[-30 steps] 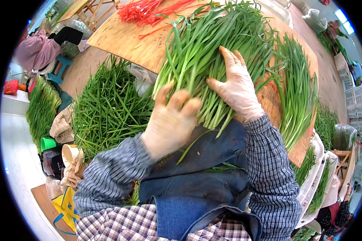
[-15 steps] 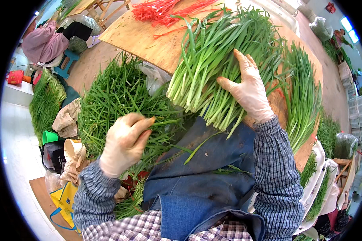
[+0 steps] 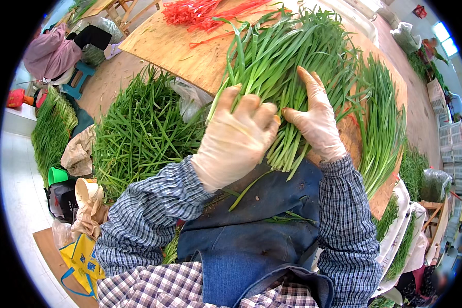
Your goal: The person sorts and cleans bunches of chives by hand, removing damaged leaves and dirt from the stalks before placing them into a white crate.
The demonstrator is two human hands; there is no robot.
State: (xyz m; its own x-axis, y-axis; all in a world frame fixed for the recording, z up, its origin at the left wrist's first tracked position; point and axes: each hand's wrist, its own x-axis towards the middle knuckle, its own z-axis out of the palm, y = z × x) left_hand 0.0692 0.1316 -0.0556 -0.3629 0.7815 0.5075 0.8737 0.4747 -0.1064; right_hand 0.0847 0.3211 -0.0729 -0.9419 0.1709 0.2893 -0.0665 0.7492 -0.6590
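Observation:
A thick bunch of garlic chives (image 3: 287,56) lies across the board, its pale cut ends pointing toward my lap. My left hand (image 3: 236,136), in a whitish glove stained at the fingertips, is over the stalk ends with its fingers apart and slightly bent. It covers part of the stalks beneath. Close beside it, my gloved right hand (image 3: 317,120) rests on the right side of the same bunch, thumb spread wide from the fingers. Loose blades lie on the dark blue apron (image 3: 256,226) over my lap.
The wooden board (image 3: 185,54) bears red plastic strips (image 3: 192,11) and another chive bunch (image 3: 380,123) at right. A large chive heap (image 3: 138,133) stands at left. Farther left are a yellow bag (image 3: 81,259), a green cup (image 3: 57,175) and a seated person (image 3: 54,54).
My left hand has moved right and up from beside the heap onto the stalk ends, and its fingers have spread. My right hand stays on the bunch. The view has shifted slightly.

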